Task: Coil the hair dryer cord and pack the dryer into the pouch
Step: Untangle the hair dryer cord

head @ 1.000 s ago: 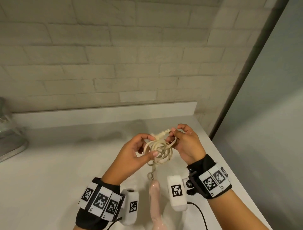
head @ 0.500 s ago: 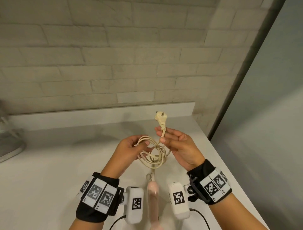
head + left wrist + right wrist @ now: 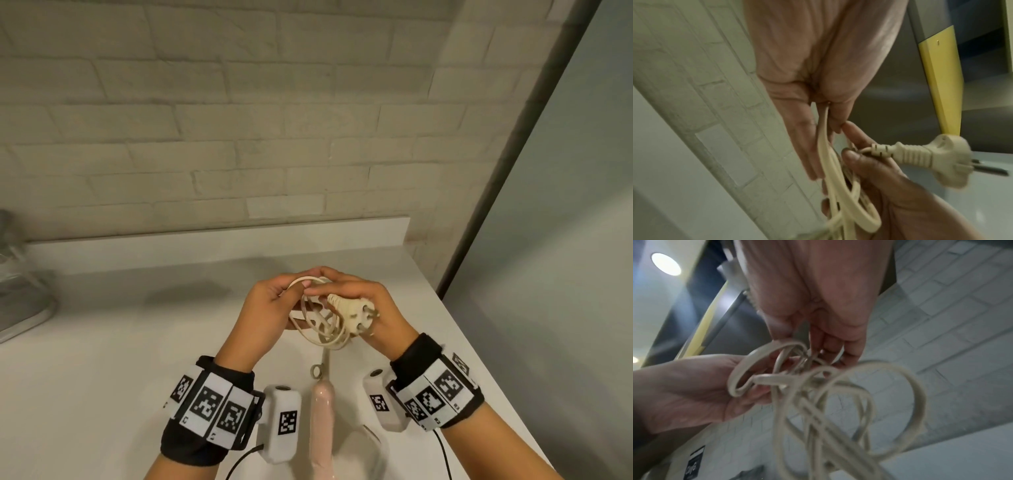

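Cord looping in coils above the dryer, left hand pinching coils, right hand gripping cord beside plug.

Plug now down beside coil

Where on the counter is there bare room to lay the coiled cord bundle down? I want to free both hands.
The counter shows a wide bare patch left of the left hand, short of the metal object at the left edge. Bare strip along the backsplash ledge. Crowded below the cord, around the dryer handle.
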Action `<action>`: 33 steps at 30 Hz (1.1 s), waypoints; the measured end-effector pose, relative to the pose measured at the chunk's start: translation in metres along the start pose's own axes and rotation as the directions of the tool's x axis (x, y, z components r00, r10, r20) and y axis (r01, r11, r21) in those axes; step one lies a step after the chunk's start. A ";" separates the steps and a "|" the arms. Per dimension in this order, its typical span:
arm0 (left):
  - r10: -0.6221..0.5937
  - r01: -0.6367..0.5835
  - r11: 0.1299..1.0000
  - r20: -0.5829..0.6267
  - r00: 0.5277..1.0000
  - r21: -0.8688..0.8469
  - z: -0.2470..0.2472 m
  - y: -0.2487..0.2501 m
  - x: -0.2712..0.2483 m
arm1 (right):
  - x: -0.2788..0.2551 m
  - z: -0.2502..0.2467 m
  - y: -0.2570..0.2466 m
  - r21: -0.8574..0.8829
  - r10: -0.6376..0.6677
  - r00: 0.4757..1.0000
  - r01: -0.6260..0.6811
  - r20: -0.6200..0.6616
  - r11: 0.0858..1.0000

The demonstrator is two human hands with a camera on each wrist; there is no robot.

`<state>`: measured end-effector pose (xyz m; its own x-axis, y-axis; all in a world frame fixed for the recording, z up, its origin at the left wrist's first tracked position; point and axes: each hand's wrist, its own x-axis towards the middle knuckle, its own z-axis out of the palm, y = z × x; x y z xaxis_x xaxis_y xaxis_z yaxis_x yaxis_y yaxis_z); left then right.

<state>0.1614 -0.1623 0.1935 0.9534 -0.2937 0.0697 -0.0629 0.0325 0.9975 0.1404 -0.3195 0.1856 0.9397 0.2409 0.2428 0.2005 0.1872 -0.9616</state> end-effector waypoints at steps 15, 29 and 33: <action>-0.015 0.057 0.966 0.166 0.986 -0.251 -0.040 -0.005 -0.014 | 0.001 -0.026 -0.008 -0.240 0.151 0.982 -0.176 -0.115 0.955; -0.148 0.081 0.973 0.313 0.938 0.218 -0.013 0.000 -0.017 | 0.005 -0.006 0.012 -0.119 0.124 0.876 -0.201 -0.466 0.972; -0.157 0.058 0.961 0.361 0.919 0.269 -0.019 -0.003 -0.014 | 0.005 -0.004 0.014 -0.106 0.181 0.895 -0.244 -0.408 0.964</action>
<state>0.1538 -0.1406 0.1896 0.7797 -0.6199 -0.0877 -0.0841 -0.2426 0.9665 0.1487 -0.3192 0.1733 0.9903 -0.1387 -0.0091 -0.0063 0.0208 -0.9998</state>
